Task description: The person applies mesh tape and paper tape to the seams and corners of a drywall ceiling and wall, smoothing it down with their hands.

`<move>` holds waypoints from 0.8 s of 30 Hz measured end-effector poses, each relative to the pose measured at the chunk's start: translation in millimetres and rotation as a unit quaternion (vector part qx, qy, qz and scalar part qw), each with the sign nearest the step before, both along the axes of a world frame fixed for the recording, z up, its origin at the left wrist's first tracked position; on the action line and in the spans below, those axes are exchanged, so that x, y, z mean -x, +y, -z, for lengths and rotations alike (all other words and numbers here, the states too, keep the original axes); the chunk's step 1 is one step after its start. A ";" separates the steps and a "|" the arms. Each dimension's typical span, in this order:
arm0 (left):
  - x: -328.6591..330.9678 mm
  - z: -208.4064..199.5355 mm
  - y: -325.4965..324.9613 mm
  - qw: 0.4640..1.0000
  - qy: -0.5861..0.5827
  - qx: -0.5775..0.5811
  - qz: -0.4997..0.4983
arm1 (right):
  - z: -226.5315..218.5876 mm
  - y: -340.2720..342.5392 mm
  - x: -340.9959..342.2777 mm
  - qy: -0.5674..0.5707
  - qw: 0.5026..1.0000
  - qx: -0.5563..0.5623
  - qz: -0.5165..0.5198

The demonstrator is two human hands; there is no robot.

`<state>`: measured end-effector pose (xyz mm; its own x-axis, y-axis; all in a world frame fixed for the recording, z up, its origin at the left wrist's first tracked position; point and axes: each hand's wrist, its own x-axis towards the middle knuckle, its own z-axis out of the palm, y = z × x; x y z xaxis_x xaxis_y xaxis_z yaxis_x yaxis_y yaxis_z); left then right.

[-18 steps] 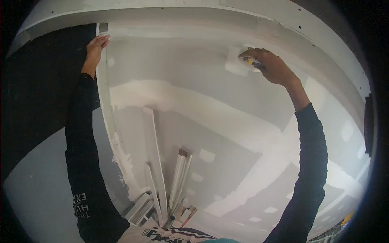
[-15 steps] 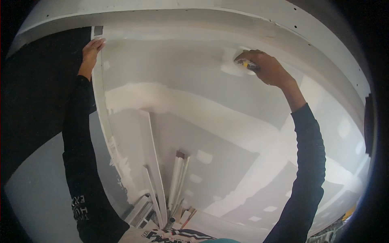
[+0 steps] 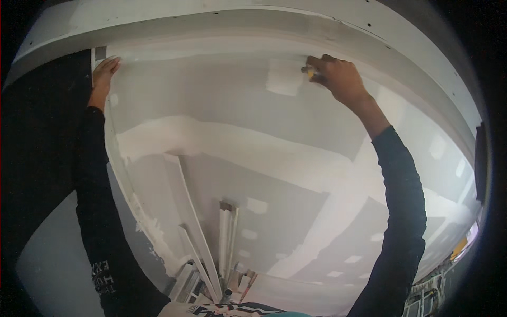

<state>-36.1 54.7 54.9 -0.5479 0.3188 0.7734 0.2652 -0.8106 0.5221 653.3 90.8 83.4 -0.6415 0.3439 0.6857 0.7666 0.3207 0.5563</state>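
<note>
My left hand (image 3: 106,73) rests with its fingers stretched over the left edge of a plasterboard wall (image 3: 222,95), beside a dark opening. High on the same wall, my right hand (image 3: 343,79) is closed around a small hand tool (image 3: 310,73) with a yellow part. Most of the tool is hidden by the fingers, so its exact kind does not show. Just left of it lies a pale, squarish patch of filler (image 3: 283,77). Wide pale bands of filler cross the grey board.
Long white strips (image 3: 193,216) lean against the wall below, beside upright trim pieces (image 3: 225,238) and several offcuts. A boxed-in ledge (image 3: 237,21) runs overhead. The dark opening (image 3: 47,116) is on the left. Metal framework (image 3: 428,296) shows at lower right.
The view has shifted, so the wall sits a little further left and lower. My right hand has moved right across the patch, uncovering it. My left hand remains at the wall's edge.
</note>
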 end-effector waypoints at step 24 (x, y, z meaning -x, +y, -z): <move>26.4 -25.3 39.2 0.948 0.100 -0.063 -0.297 | 9.6 12.3 4.2 0.050 0.982 0.169 -0.066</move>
<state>-62.5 93.9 80.1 -0.4401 -0.1010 0.8923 0.7777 -0.5396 0.3225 649.1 103.1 73.9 -0.6305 0.4815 0.6088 0.7518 0.5738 0.3249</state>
